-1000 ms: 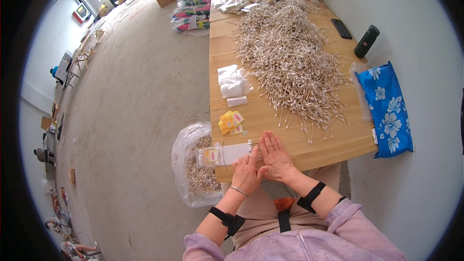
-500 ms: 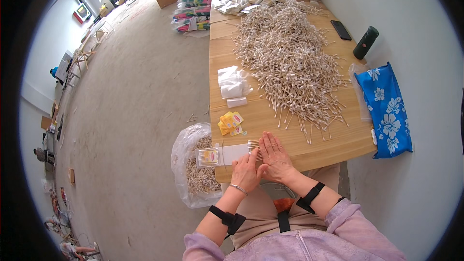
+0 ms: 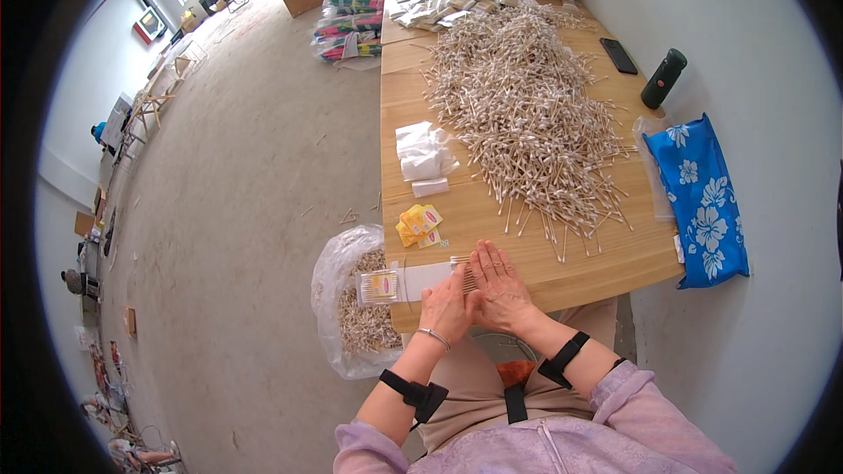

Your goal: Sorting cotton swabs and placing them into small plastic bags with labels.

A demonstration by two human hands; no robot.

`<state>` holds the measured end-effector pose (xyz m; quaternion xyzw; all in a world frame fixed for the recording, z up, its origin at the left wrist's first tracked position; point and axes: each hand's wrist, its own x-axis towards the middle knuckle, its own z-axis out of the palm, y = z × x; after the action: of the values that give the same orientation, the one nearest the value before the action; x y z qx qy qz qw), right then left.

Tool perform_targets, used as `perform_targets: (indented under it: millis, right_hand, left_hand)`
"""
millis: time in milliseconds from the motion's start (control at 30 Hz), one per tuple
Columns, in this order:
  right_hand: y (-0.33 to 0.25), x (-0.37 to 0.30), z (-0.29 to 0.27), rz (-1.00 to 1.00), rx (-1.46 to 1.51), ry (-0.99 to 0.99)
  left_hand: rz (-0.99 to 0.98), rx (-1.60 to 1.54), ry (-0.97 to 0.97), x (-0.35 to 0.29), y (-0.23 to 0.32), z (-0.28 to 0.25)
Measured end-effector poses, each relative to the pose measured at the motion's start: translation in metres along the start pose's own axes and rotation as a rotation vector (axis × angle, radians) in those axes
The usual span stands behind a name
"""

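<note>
A short row of cotton swabs point(image 3: 458, 260) lies at the table's near edge, partly hidden by my hands. My left hand point(image 3: 446, 305) is closed, its bent fingers against the swabs and its thumb by my right hand. My right hand point(image 3: 502, 288) lies flat along the row's right side, fingers stretched out and together, holding nothing. Left of the swabs is a white strip point(image 3: 426, 281), its right end near my left fingers. Beyond it, a clear packet of swabs with a yellow label point(image 3: 379, 286) sits at the table's left edge.
A large heap of swabs point(image 3: 536, 96) covers the table's middle. Yellow cards point(image 3: 419, 225) and white sheets point(image 3: 424, 154) lie at left. A swab-filled plastic bag point(image 3: 338, 333) stands below the left edge. A phone point(image 3: 619, 55), dark bottle point(image 3: 664, 79) and blue flowered pouch point(image 3: 700, 202) line the right.
My left fingers have curled in closer to the swabs; the index finger was straighter before. My right hand has barely moved, and the things on the table lie as they did.
</note>
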<state>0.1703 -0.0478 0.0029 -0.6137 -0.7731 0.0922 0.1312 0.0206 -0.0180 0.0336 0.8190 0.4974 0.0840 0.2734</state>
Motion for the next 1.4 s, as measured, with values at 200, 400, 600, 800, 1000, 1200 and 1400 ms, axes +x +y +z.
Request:
perform_targets:
  millis: [200, 400, 600, 800, 1000, 1200, 1400]
  right_hand:
    - [0.0, 0.0, 0.001, -0.014, -0.026, 0.035]
    - [0.001, 0.0, -0.001, -0.008, -0.033, 0.002]
    - [-0.002, -0.006, -0.003, -0.034, 0.013, 0.004]
    - [-0.003, -0.009, 0.001, 0.007, -0.027, -0.051]
    - [-0.015, -0.006, -0.004, 0.051, -0.021, -0.105]
    - [-0.033, 0.0, 0.014, 0.035, -0.033, -0.054]
    - [-0.056, 0.018, 0.022, 0.083, 0.051, -0.068]
  left_hand:
    - [-0.029, 0.008, -0.083, 0.008, -0.006, 0.001]
    - [0.002, 0.047, -0.09, 0.014, -0.005, 0.0]
    - [-0.01, 0.041, -0.04, 0.015, -0.012, 0.005]
    - [-0.031, -0.082, 0.042, 0.012, -0.006, 0.004]
    - [-0.056, -0.729, 0.512, 0.014, -0.017, 0.037]
    - [-0.088, -1.228, 0.55, 0.019, -0.03, 0.045]
    - [-0.167, -1.48, 0.517, 0.014, -0.045, 0.022]
